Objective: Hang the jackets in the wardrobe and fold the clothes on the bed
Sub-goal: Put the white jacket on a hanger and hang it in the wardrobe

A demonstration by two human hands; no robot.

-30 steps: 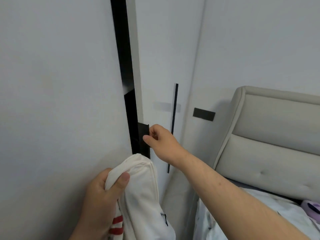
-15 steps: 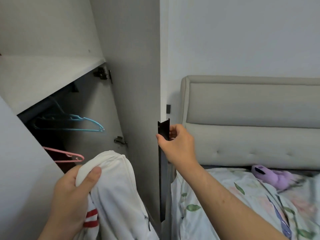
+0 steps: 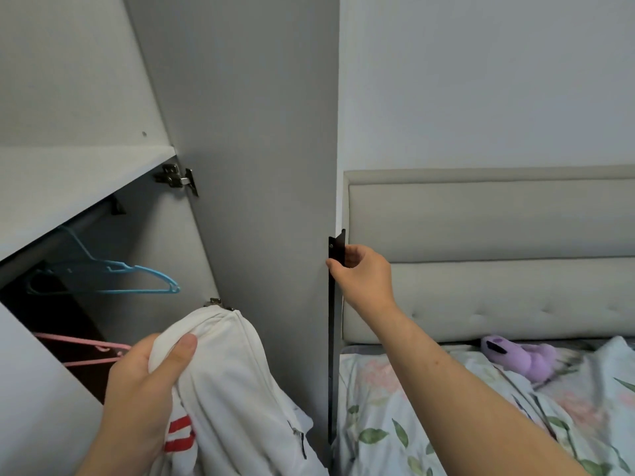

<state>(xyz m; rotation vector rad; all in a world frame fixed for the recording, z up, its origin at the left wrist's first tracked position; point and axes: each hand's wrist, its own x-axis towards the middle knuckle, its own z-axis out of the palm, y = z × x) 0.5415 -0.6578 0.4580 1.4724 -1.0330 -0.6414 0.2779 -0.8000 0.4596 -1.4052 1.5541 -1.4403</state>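
Since the blue hanger point(image 3: 144, 281) hangs free inside, aim for it: your L hand point(image 3: 144, 386) grips the jacket point(image 3: 230, 383) bunched, just outside the wardrobe point(image 3: 68, 187), so swing the door point(image 3: 261, 166) fully wide by its handle point(image 3: 336, 247), pinched in your R hand point(image 3: 364, 274), then fetch it.

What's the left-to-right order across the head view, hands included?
Order: left hand gripping the white fabric jacket with red stripes → black vertical wardrobe door handle → right hand, fingers curled round that handle → purple plush toy.
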